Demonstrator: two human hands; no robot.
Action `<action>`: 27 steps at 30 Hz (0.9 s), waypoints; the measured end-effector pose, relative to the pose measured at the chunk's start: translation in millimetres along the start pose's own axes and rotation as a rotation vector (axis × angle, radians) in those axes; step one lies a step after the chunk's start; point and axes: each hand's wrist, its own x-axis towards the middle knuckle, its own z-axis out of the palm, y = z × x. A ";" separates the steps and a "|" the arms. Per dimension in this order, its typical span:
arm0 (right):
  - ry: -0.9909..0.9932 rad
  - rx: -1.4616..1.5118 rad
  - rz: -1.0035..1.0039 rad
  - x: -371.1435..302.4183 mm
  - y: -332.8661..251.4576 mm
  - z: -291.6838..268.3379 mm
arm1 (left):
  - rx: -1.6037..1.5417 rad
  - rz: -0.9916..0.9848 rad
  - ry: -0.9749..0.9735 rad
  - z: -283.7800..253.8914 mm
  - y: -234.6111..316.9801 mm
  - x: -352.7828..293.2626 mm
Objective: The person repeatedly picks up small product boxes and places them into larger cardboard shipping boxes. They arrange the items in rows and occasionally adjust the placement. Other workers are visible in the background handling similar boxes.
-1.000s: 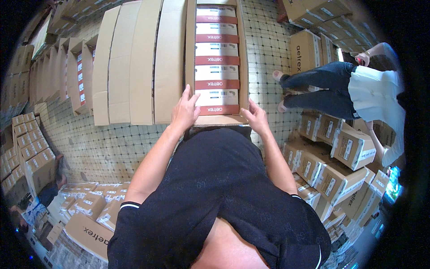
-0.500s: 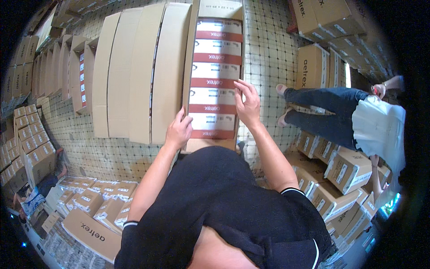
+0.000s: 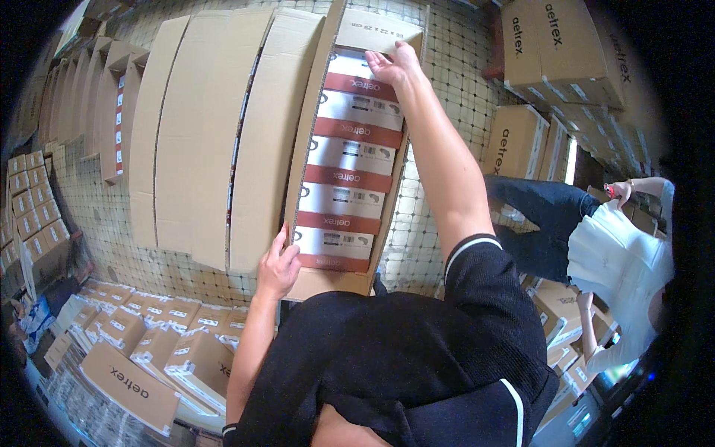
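In front of me stands a long open brown carton (image 3: 337, 281). A row of white and red shoe boxes (image 3: 344, 197), several of them, fills it end to end. My left hand (image 3: 278, 270) is closed over the near part of the carton's left side flap (image 3: 307, 141), thumb and fingers on either side of its edge. At the far end, my right hand (image 3: 395, 65) is spread above the last shoe box, fingers apart, one of them against the raised end flap (image 3: 376, 28). What its fingertips touch there is partly hidden.
Long closed cartons (image 3: 212, 134) lie side by side on my left, on a tiled floor (image 3: 447, 97). Stacked cartons (image 3: 558, 52) rise at the far right. Smaller packed boxes (image 3: 156, 346) crowd the near left. Another person (image 3: 614, 249) stands at the right.
My right hand has moved from the carton's right side to its far end. The left hand stays on the left flap. My view has turned, so the carton now slants.
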 end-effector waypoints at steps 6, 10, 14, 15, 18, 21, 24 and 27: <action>0.198 -0.288 -0.046 71.6 5.4 17.9 | -0.014 -0.027 0.022 -2.2 2.9 0.3; 0.252 -0.123 0.118 67.3 -10.9 14.2 | 0.021 0.026 0.074 -2.0 2.4 1.5; 0.204 -0.001 0.110 37.6 -41.0 27.9 | 0.029 0.027 0.060 -3.3 1.6 2.1; 0.243 0.131 0.172 30.2 -51.1 34.9 | 0.024 0.026 0.064 -3.5 1.5 1.7; 0.309 0.152 0.140 14.8 -50.5 46.6 | 0.014 0.026 0.082 -3.1 0.8 1.1; 0.317 0.165 0.125 7.2 -47.2 53.5 | 0.001 0.001 0.084 -2.8 -0.8 -1.0; 0.268 0.224 0.182 7.3 -64.5 58.0 | -0.027 -0.057 0.046 -4.2 -3.8 -4.3; 0.112 0.132 0.218 15.5 -110.4 75.5 | -0.048 -0.059 0.053 -2.8 -7.1 -4.6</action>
